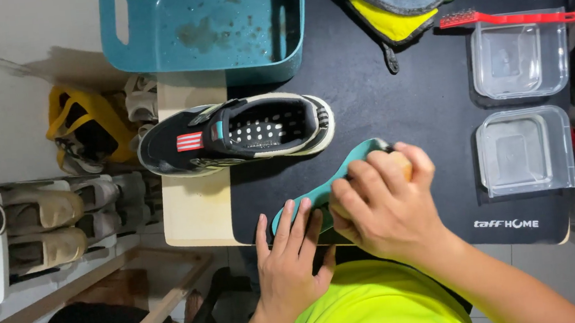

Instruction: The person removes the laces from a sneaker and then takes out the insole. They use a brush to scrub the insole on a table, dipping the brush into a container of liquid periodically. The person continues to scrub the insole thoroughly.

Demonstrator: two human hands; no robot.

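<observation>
A teal insole [344,170] lies on the black mat [402,108] near the table's front edge. My left hand [289,263] presses flat on its near end with fingers spread. My right hand [383,205] is closed over a wooden-backed brush [403,163] that rests on the insole's middle. Just behind the insole sits a black sneaker [235,133] on its sole, toe to the left, with its inside showing a dotted footbed.
A teal tub [204,25], wet inside, stands at the back left. Grey and yellow cloths [388,4] lie at the back. Two clear square containers [518,58] [524,149] sit at the right, a red brush [513,18] across the far one. Shoe racks [47,220] stand on the floor to the left.
</observation>
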